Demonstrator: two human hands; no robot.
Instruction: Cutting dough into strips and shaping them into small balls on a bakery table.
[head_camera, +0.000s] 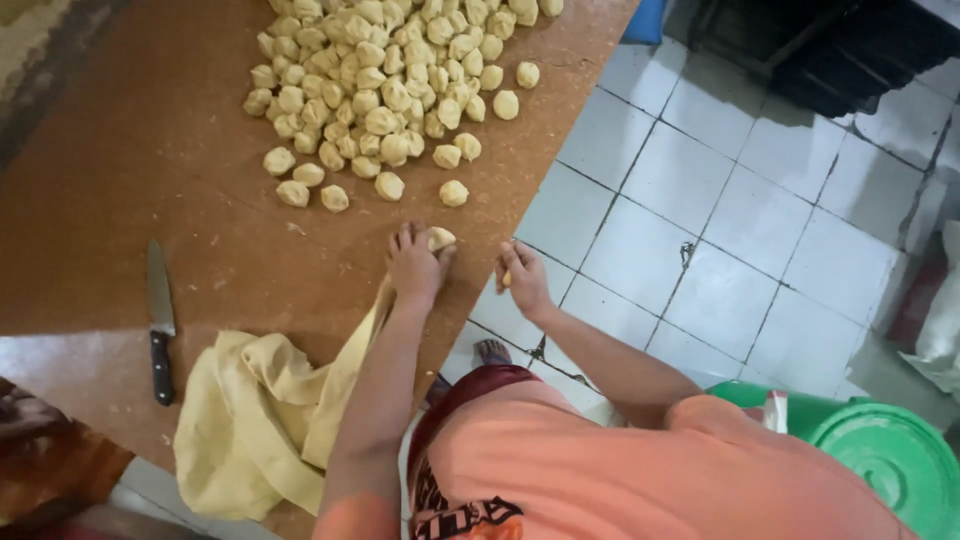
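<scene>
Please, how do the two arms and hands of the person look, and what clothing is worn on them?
Both arms are bare down to the left hand and the right hand: no gloves, watch or rings show. The orange short-sleeved shirt has dark print on its front.

Brown desk (130, 150) runs diagonally, edge meeting a white tiled floor (740, 220) with dark grout lines and a few scuffs. Right of the desk, at the floor's near corner, sits a green round lid (895, 460) on a green tub; beyond the floor's far side there's a dark slatted structure (840, 45), a blue object (648, 20) just beside the desk's far corner. Light is even, soft daylight, no hard shadows.
</scene>
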